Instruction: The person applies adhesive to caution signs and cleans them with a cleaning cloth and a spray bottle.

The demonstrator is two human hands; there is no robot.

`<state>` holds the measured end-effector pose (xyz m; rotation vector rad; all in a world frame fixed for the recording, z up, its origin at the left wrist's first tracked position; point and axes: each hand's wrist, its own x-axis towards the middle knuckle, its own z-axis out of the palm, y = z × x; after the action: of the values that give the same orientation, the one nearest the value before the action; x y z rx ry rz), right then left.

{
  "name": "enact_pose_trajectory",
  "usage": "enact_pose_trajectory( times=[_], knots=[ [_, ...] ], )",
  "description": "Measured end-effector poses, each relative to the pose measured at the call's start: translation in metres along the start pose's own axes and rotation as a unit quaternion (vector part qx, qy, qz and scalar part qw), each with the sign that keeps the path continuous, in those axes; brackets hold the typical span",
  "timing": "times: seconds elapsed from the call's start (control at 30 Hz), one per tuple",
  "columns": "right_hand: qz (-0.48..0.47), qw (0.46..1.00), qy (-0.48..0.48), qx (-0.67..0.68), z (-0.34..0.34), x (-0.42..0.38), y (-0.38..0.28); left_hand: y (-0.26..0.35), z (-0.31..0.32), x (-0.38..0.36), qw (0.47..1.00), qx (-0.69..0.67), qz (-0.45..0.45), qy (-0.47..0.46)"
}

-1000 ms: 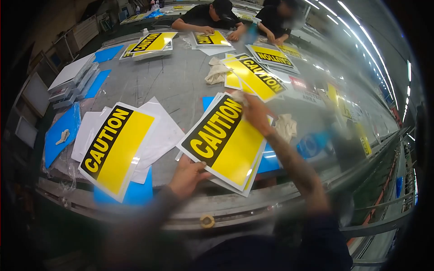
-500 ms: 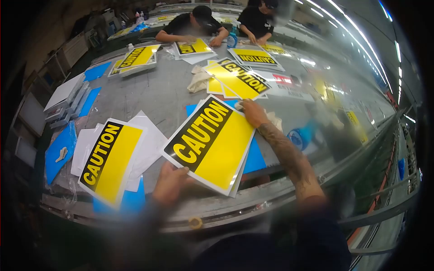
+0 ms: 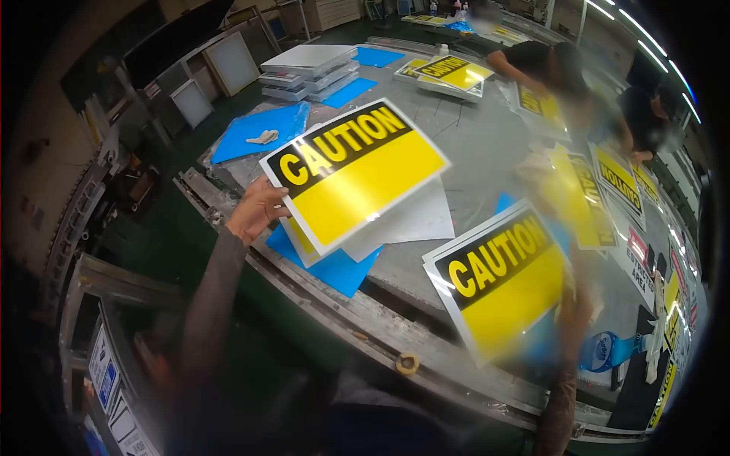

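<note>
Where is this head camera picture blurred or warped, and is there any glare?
Head view: strong fisheye bend with black corners; the table edge curves. The right hand and forearm are smeared by motion, and the co-workers at the far end are blurred. The left hand and its CAUTION sign are sharp. Ceiling lights streak white at top right; the second CAUTION sign shows a slight sheen.

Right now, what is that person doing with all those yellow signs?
The person's left hand holds a yellow and black CAUTION sign by its edge, lifted over white sheets and a blue sheet on the grey metal table. The right hand is too blurred to make out, near a second CAUTION sign stack. Two other people lean over more signs at the far end.
</note>
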<state>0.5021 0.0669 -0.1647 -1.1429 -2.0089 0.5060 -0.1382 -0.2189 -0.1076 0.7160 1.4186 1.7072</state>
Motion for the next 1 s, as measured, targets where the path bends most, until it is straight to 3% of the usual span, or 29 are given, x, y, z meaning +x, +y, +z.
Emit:
enact_pose_trajectory(
  times=[0.13,0.23,0.27,0.3,0.33,0.4,0.47,0.5,0.53,0.57,0.6,0.63,0.67,0.7,0.83,0.93,1.0],
  knots=[
    [-0.001,0.999,0.023,0.023,-0.007,0.012,0.011,-0.017,-0.035,0.004,0.995,0.071,-0.038,0.062],
    [-0.071,0.996,0.046,0.006,-0.011,0.01,0.009,-0.035,-0.047,0.008,0.968,0.196,-0.054,0.148],
    [-0.031,0.999,0.038,0.016,-0.014,0.011,0.008,-0.033,-0.051,0.011,0.923,0.329,-0.085,0.179],
    [0.021,0.999,0.032,0.016,-0.024,0.005,0.008,-0.061,-0.107,0.033,0.814,0.543,-0.019,0.208],
    [0.004,0.999,0.052,-0.012,-0.026,0.006,0.014,-0.077,-0.148,0.045,0.757,0.613,0.036,0.222],
    [-0.094,0.99,0.076,-0.073,-0.027,0.007,0.013,-0.059,-0.104,0.022,0.696,0.634,0.215,0.259],
    [-0.124,0.988,0.058,-0.068,-0.02,0.003,0.0,-0.027,0.021,-0.016,0.796,0.534,0.179,0.222],
    [-0.103,0.993,0.038,-0.039,-0.015,-0.001,-0.013,-0.03,0.063,-0.022,0.828,0.503,0.199,0.146],
    [-0.088,0.996,0.015,-0.006,-0.01,-0.001,-0.027,-0.033,0.111,-0.032,0.871,0.46,0.152,0.082],
    [-0.113,0.993,-0.03,-0.012,0.001,-0.002,-0.029,-0.041,0.149,-0.036,0.876,0.457,0.155,-0.021],
    [-0.139,0.987,-0.074,-0.018,0.012,-0.005,-0.029,-0.043,0.194,-0.047,0.862,0.48,0.133,-0.096],
    [-0.169,0.972,-0.153,-0.057,0.019,-0.008,-0.035,-0.06,0.21,-0.046,0.822,0.511,0.175,-0.182],
    [-0.196,0.946,-0.217,-0.141,0.032,-0.015,-0.034,-0.085,0.224,-0.041,0.771,0.532,0.273,-0.22],
    [-0.203,0.941,-0.216,-0.162,0.035,-0.018,-0.04,-0.096,0.242,-0.036,0.758,0.539,0.266,-0.254],
    [-0.184,0.943,-0.194,-0.199,0.034,-0.02,-0.039,-0.115,0.272,-0.006,0.751,0.564,0.215,-0.27],
    [-0.154,0.953,-0.179,-0.188,0.043,-0.024,-0.041,-0.123,0.268,-0.001,0.749,0.557,0.232,-0.274],
    [-0.179,0.951,-0.233,-0.097,0.06,-0.033,-0.07,-0.131,0.264,-0.001,0.748,0.552,0.254,-0.267]
  ],
)
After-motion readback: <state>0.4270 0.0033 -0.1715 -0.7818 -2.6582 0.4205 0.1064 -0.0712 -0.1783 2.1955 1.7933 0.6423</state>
